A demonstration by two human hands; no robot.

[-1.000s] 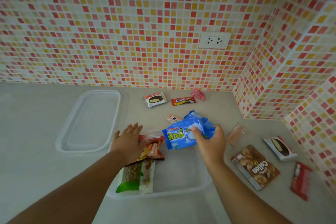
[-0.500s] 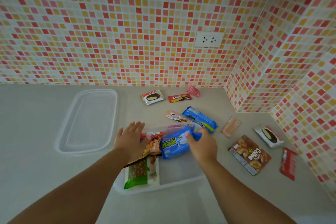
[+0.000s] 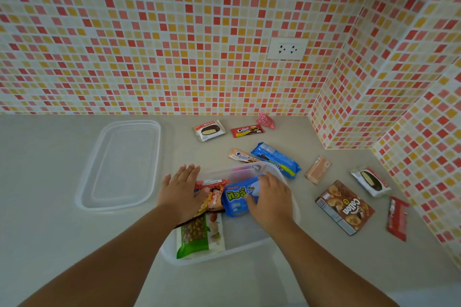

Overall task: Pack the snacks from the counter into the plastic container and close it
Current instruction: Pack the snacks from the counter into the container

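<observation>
A person's two bare forearms reach forward over a pale grey counter [image 3: 62,244] backed by a wall of small red, orange and cream tiles [image 3: 174,45]. A clear plastic container [image 3: 239,250] sits on the counter in front of the person, open at the top. The left hand [image 3: 180,193] lies flat with fingers spread and straight, palm down on an orange snack bag [image 3: 212,197] at the left side of the container, gripping nothing. Below that bag, also inside, lies a green and white packet of nuts [image 3: 199,234]. The right hand [image 3: 270,198] curls its fingers over a blue snack pack [image 3: 237,198] and holds it down inside the container, just beside the orange bag. The clear lid [image 3: 119,164] rests flat on the counter to the left, apart from the container. More snacks lie loose on the counter beyond and to the right: a white chocolate pie wrapper [image 3: 209,129], a small red biscuit pack [image 3: 247,131], a pink wrapper [image 3: 267,121], a long blue cookie pack [image 3: 275,159], a peach wafer pack [image 3: 318,169], a brown biscuit box [image 3: 345,207], a second pie wrapper [image 3: 371,180] and a red bar [image 3: 396,218]. A white wall socket [image 3: 287,48] is set in the tiles.
</observation>
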